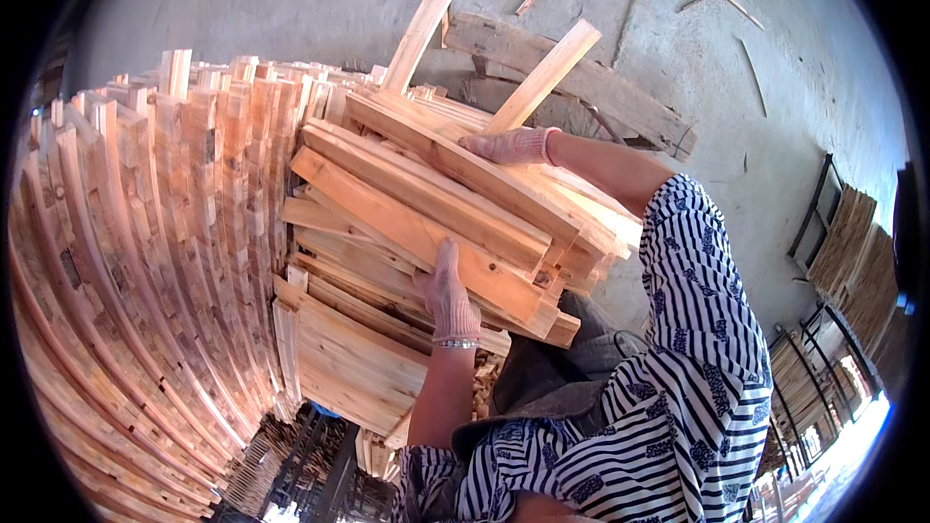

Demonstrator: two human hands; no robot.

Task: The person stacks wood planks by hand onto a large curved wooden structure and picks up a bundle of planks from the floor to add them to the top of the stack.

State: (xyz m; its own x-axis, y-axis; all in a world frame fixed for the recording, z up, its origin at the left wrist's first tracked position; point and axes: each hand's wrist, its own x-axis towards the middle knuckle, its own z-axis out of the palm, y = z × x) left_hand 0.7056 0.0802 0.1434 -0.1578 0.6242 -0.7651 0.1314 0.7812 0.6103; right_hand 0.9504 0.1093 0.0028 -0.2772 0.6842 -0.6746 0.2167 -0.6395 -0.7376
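My left hand, in a pale pink glove with a bracelet at the wrist, grips the near edge of a wide wooden board. Its thumb lies on the board's face and its other fingers are partly hidden below. My right hand, gloved alike, is closed over the far edge of a long wooden plank, its fingertips partly out of sight. Between the hands, several planks lie side by side, slanting down to the right on top of a pile of boards. A short plank sticks out past my right hand.
A tall stack of timber strips fills the left side. Another plank juts from the pile's far side. Beyond, a weathered board and loose wood strips lie on the concrete floor. Racked timber stands at the right.
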